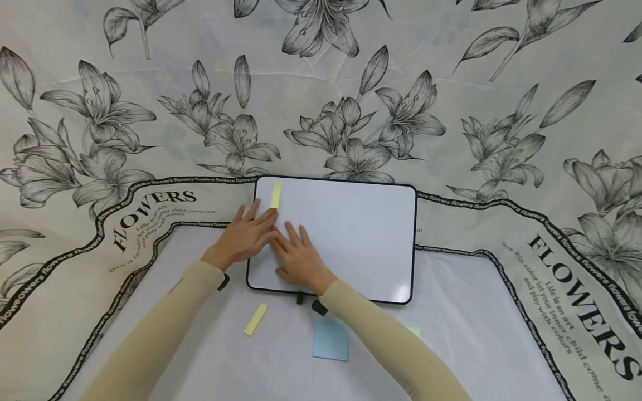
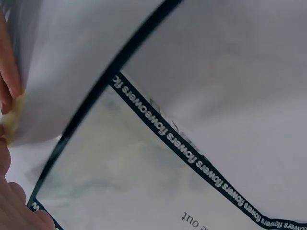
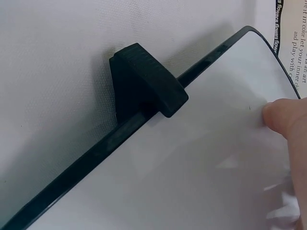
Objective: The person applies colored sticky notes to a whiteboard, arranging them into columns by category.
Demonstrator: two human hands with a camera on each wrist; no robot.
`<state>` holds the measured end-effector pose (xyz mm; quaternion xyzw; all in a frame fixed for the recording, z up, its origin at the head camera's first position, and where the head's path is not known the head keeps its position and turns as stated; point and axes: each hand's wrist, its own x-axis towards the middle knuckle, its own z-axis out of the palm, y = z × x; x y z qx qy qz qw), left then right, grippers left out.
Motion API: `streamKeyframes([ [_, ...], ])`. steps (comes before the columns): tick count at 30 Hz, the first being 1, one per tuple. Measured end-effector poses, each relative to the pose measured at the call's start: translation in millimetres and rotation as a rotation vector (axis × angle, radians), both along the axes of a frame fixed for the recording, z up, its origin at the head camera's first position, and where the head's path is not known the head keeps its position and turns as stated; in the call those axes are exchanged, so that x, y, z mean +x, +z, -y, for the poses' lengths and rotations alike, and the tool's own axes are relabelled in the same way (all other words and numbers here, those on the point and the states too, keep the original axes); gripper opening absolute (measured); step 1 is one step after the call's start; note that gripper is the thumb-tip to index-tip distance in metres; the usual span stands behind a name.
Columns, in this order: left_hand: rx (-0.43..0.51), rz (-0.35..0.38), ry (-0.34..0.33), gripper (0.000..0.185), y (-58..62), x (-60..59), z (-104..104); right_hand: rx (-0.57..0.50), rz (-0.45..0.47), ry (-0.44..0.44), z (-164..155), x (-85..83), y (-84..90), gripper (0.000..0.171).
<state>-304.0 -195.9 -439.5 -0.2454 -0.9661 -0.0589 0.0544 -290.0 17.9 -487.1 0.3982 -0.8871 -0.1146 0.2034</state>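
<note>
A white dry-erase board [image 1: 351, 234] with a black frame lies on the flowered cloth. My left hand [image 1: 246, 236] and right hand [image 1: 298, 256] both rest flat on its left part, fingers straight, fingertips meeting. A yellow paper strip [image 1: 275, 195] sticks to the board's top left corner, just beyond the left fingers. In the left wrist view the board [image 2: 67, 57] shows a pale yellow scrap [image 2: 14, 115] by my fingertips. The right wrist view shows one fingertip [image 3: 288, 115] on the board [image 3: 192, 167] near a black clip [image 3: 144, 86] on its frame.
A second yellow strip [image 1: 256, 319] lies on the cloth below the board's near left corner. A blue sticky note [image 1: 330, 340] lies under my right forearm, and a green note's corner [image 1: 413, 332] peeks out beside the sleeve. The printed tablecloth [image 1: 501, 167] covers everything.
</note>
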Motion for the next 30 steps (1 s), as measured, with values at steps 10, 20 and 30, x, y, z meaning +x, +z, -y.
streamKeyframes([
  [10, 0.001, 0.011, -0.014, 0.064, -9.4, 4.0, 4, 0.033, 0.018, -0.024, 1, 2.1, 2.1, 0.09],
  [20, 0.039, 0.016, -0.015, 0.068, -17.1, 25.7, 11, -0.09, 0.027, 0.079, -12, 13.7, 9.6, 0.071],
  [30, 0.055, 0.001, 0.016, 0.089, -29.5, 66.5, 29, -0.247, 0.147, 0.141, -35, 33.1, 13.6, 0.068],
])
